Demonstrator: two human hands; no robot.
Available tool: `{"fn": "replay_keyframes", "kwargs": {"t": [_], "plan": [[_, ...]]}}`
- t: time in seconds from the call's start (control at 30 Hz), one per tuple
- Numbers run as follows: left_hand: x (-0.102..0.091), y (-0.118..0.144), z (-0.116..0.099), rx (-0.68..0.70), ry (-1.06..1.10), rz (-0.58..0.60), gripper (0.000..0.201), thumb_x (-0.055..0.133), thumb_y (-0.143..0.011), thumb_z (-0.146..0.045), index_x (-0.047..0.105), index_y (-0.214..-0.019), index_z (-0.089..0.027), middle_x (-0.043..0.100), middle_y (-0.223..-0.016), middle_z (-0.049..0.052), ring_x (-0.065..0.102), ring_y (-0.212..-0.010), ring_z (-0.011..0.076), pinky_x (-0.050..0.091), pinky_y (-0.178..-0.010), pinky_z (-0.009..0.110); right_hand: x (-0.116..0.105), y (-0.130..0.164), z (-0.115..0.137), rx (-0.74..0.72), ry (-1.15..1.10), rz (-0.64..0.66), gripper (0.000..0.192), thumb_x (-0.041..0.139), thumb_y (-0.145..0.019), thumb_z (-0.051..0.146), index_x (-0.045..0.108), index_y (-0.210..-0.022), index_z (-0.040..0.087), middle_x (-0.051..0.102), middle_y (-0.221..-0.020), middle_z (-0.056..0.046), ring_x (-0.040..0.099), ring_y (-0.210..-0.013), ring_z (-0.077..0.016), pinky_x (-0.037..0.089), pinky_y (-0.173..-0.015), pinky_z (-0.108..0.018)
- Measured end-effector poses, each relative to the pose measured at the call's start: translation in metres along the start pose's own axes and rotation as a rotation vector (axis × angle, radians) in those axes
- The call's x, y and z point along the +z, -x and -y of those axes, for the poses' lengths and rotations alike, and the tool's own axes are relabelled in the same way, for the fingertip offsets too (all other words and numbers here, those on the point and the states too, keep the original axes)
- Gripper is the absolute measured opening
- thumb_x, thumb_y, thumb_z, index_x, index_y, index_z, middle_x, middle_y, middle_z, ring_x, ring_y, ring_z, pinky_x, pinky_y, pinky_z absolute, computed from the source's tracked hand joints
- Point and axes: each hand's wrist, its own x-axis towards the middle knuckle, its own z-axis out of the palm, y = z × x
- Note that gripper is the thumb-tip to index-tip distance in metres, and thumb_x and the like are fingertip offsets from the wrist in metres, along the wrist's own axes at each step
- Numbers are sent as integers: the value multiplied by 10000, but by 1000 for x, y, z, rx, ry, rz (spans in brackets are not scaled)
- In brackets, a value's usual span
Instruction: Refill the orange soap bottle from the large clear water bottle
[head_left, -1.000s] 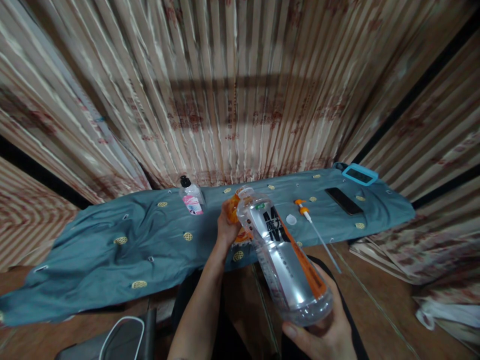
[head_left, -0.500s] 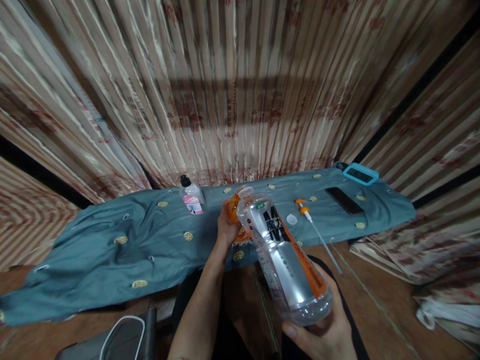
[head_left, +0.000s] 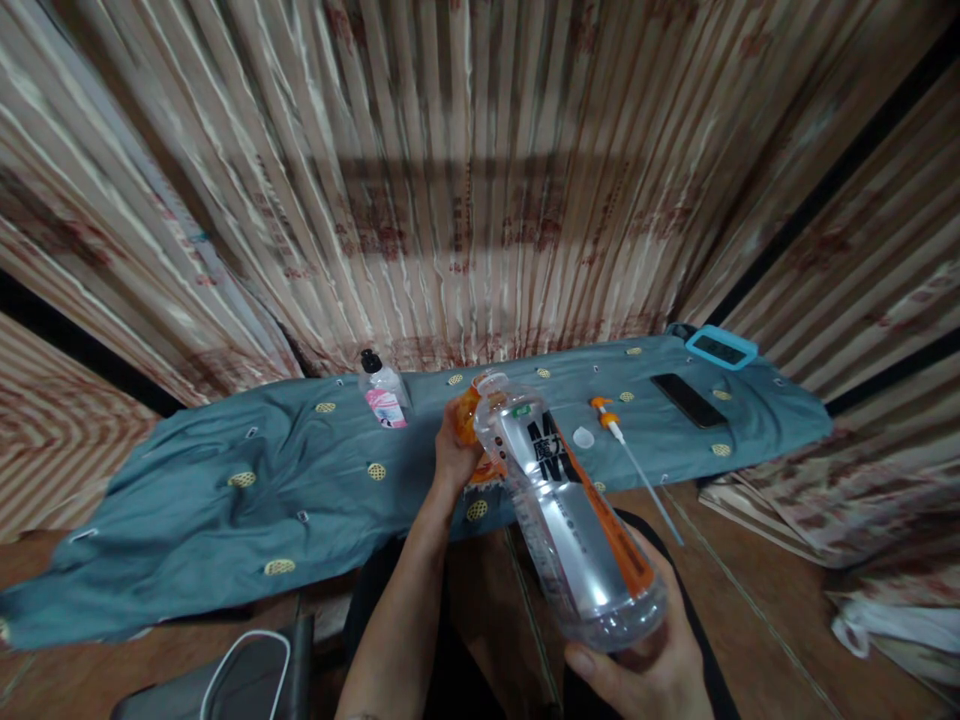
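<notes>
My right hand [head_left: 651, 668] grips the base of a large clear plastic bottle [head_left: 570, 520] with an orange and black label. The bottle is tilted, with its open mouth against the top of an orange bottle [head_left: 471, 425]. My left hand [head_left: 452, 452] is wrapped around that orange bottle, which stands on the blue-grey cloth [head_left: 225, 500]. A small white cap [head_left: 583, 437] and an orange pump head with a long tube [head_left: 622, 440] lie on the cloth to the right.
A small clear bottle with a pink label and black cap [head_left: 382, 392] stands at the back. A black phone [head_left: 688, 400] and a blue-framed device [head_left: 720, 348] lie at the far right. Striped curtains hang behind. A white cable [head_left: 240, 665] lies at the bottom left.
</notes>
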Motion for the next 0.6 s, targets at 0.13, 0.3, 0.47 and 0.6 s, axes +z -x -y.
{"fn": "replay_keyframes", "kwargs": {"t": [0.13, 0.3, 0.47, 0.6], "plan": [[1, -1, 0, -15, 40, 1, 543, 835, -603, -316, 603, -1083, -215, 781, -1086, 64, 739, -1004, 255, 578, -936, 384, 1, 0, -2, -9, -30, -5, 982, 1059, -530, 388, 579, -1379, 272, 819, -1264, -73, 810, -1118, -263, 640, -894, -232], [0, 0, -4, -24, -25, 1, 529, 811, -644, -297, 606, -1124, -212, 777, -1098, 69, 740, -1012, 267, 581, -930, 397, 0, -1, -3, 4, -52, -6, 996, 1067, -510, 356, 590, -1379, 261, 815, -1269, -86, 804, -1135, -282, 640, -901, -247], [-1, 0, -5, -9, -21, 20, 577, 819, -644, -293, 595, -1170, -211, 773, -1118, 80, 738, -1050, 275, 575, -957, 410, 2, 0, 0, 21, -67, 2, 971, 1063, -526, 343, 592, -1373, 292, 826, -1242, -52, 816, -1104, -258, 641, -894, -233], [-1, -1, -3, -23, -15, 18, 608, 826, -629, -290, 591, -1184, -209, 773, -1111, 84, 739, -1048, 275, 577, -952, 403, 2, 0, -1, -3, -65, 8, 964, 1063, -528, 323, 603, -1373, 281, 824, -1249, -62, 811, -1116, -269, 644, -899, -249]]}}
